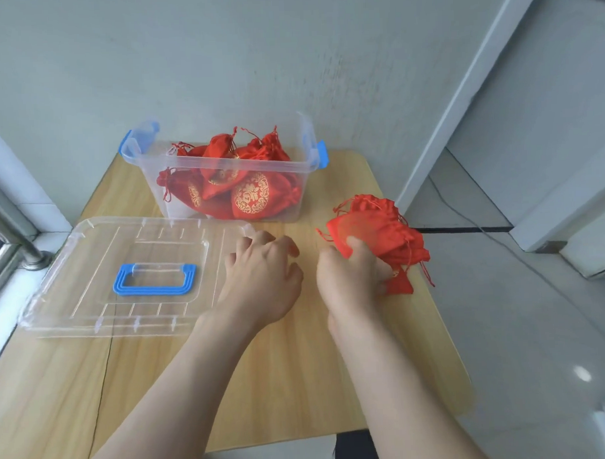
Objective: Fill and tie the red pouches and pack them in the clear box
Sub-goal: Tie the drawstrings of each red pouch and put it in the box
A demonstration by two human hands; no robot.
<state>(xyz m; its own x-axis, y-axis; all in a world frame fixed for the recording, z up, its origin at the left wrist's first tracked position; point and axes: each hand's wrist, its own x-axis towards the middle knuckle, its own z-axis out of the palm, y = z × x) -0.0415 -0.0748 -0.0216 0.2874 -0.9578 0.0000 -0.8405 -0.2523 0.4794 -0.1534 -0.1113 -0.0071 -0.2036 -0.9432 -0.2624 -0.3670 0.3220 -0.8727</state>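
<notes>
A clear box [223,165] with blue latches stands at the table's far side and holds several tied red pouches [248,193] with gold print. A pile of flat red pouches [393,229] lies near the table's right edge. My right hand [350,272] pinches the top pouch of that pile, thumb on its near edge, lifting it slightly. My left hand [261,275] hovers over the table between the lid and the pile, fingers loosely curled and holding nothing.
The box's clear lid [90,271] with a blue handle [153,279] lies flat on the left of the wooden table [265,385]. A wall is behind the box. The floor drops away to the right, with a cable across it.
</notes>
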